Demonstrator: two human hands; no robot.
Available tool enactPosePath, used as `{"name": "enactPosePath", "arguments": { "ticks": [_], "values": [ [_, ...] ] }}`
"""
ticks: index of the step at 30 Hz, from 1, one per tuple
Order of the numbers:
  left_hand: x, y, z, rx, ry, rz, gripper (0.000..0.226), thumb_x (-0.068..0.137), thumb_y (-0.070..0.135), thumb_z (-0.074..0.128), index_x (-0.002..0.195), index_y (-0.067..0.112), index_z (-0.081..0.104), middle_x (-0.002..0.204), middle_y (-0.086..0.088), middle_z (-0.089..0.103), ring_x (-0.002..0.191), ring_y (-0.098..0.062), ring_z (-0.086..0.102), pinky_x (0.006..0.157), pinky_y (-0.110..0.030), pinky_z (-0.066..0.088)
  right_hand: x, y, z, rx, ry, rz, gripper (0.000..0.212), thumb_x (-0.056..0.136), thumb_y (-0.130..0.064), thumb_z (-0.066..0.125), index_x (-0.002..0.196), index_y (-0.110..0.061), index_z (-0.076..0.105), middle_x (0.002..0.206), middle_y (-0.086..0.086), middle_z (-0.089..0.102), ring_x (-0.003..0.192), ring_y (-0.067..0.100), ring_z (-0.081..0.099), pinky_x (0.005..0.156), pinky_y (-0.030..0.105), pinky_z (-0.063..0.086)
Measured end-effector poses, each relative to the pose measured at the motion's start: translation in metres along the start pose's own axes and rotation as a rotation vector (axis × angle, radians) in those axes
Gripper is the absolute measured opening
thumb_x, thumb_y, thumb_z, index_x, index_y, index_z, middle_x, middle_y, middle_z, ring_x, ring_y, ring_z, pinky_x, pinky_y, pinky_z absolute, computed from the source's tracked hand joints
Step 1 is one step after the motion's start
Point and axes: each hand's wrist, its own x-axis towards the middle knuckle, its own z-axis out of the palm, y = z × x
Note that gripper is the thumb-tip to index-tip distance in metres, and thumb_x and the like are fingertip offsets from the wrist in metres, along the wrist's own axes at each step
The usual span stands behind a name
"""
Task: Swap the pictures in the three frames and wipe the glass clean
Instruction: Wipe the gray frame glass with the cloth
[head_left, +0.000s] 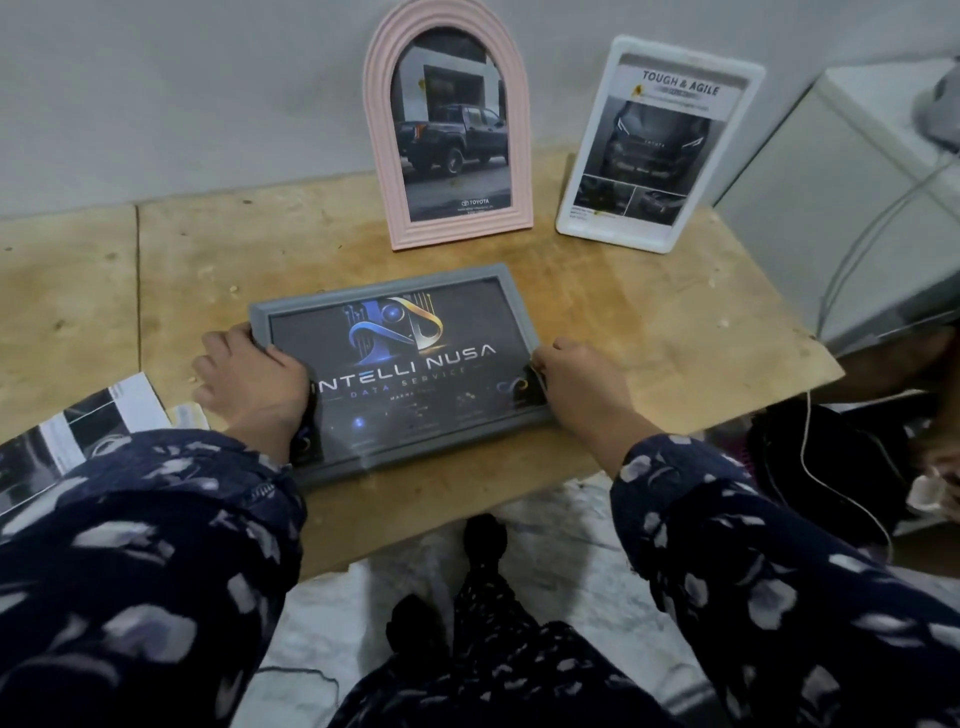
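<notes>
**Grey Frame Held Flat at Both Short Ends**

The tabletop (649, 322) is a bare plywood sheet filling the middle band of the picture, with a grey wall behind it at the top.

The grey frame (400, 374) lies flat at centre, near the tabletop's front edge. It is landscape-oriented and face up, showing a dark picture with a blue-and-gold logo and the lettering "INTELLI NUSA DATA SERVICE".

The pink arched frame (447, 124) stands upright at upper centre, leaning back toward the wall. It holds a picture of a dark pickup truck.

The white frame (660, 145) stands upright at upper right, just beside the pink arched frame and apart from it. Its picture carries the heading "TOUGH & AGILE" above a front view of a vehicle.

Loose printed sheets (98, 415) lie at centre left, partly hidden under the left sleeve.

The left hand (249, 379) grips the left end of the grey frame: the thumb lies across the glass, and the fingers curl over the edge.

The right hand (576, 384) grips the right end of the same frame, fingers curled round the edge, the thumb on the glass near the lower right corner.
</notes>
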Motion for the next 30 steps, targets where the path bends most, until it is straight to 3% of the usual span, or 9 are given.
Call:
{"name": "enactPosePath", "arguments": {
  "ticks": [5,8,11,16,21,25,30],
  "values": [
    [0.000,-0.003,-0.001,0.001,-0.038,0.009,0.044,0.095,0.024,0.040,0.137,0.010,0.043,0.139,-0.015,0.036,0.128,-0.036,0.033,0.102,-0.051,0.028,-0.015,-0.001,-0.003,0.061,-0.033,0.076,0.021,0.090,-0.009,0.049,0.107,-0.010,0.062,0.100,0.014,0.056,0.088,0.035,0.057,0.061,0.032,0.031],
    [0.003,-0.007,-0.006,0.005,-0.119,0.035,0.048,0.097,0.035,0.037,0.139,0.012,0.041,0.140,-0.015,0.034,0.130,-0.037,0.031,0.104,-0.053,0.027,-0.012,-0.001,-0.005,0.101,-0.070,0.120,0.022,0.091,-0.010,0.050,0.110,-0.011,0.062,0.104,0.013,0.058,0.093,0.034,0.057,0.064,0.031,0.034],
    [-0.003,-0.009,-0.012,-0.004,-0.190,0.087,0.069,0.093,0.058,0.037,0.143,0.010,0.032,0.142,-0.018,0.034,0.133,-0.038,0.029,0.104,-0.056,0.027,-0.006,0.001,-0.006,0.137,-0.117,0.166,0.025,0.091,-0.008,0.049,0.111,-0.013,0.063,0.107,0.013,0.061,0.096,0.033,0.058,0.067,0.030,0.037],
    [-0.068,-0.019,-0.025,-0.010,-0.157,0.135,0.107,0.078,0.078,0.046,0.153,0.012,0.006,0.151,-0.015,0.031,0.138,-0.034,0.027,0.105,-0.055,0.027,-0.009,-0.001,-0.011,0.152,-0.128,0.173,0.025,0.090,-0.003,0.045,0.105,-0.009,0.063,0.102,0.015,0.061,0.086,0.032,0.056,0.066,0.032,0.036],
    [-0.124,-0.029,-0.022,0.080,-0.195,0.116,0.137,0.052,0.093,0.052,0.152,0.022,-0.010,0.160,-0.003,0.008,0.144,-0.028,0.014,0.111,-0.054,0.016,-0.015,0.010,-0.011,0.246,-0.140,0.077,0.021,0.093,-0.007,0.044,0.103,-0.005,0.061,0.107,0.019,0.059,0.094,0.036,0.057,0.069,0.033,0.037],
    [-0.132,-0.025,-0.023,0.117,-0.189,0.051,0.135,0.059,0.084,0.061,0.153,0.014,-0.006,0.161,-0.005,0.006,0.144,-0.029,0.013,0.109,-0.055,0.021,-0.022,0.010,-0.010,0.303,-0.117,0.065,0.035,0.091,-0.002,0.041,0.118,-0.009,0.062,0.119,0.017,0.060,0.105,0.035,0.057,0.083,0.035,0.044],
    [-0.144,-0.015,-0.019,0.145,-0.149,-0.033,0.125,0.067,0.078,0.061,0.152,0.008,0.002,0.160,-0.007,0.010,0.144,-0.028,0.015,0.107,-0.052,0.023,-0.033,0.015,-0.002,0.320,-0.092,0.062,0.045,0.089,0.002,0.041,0.128,-0.014,0.057,0.126,0.012,0.058,0.110,0.032,0.056,0.084,0.033,0.043]
  ]
}}
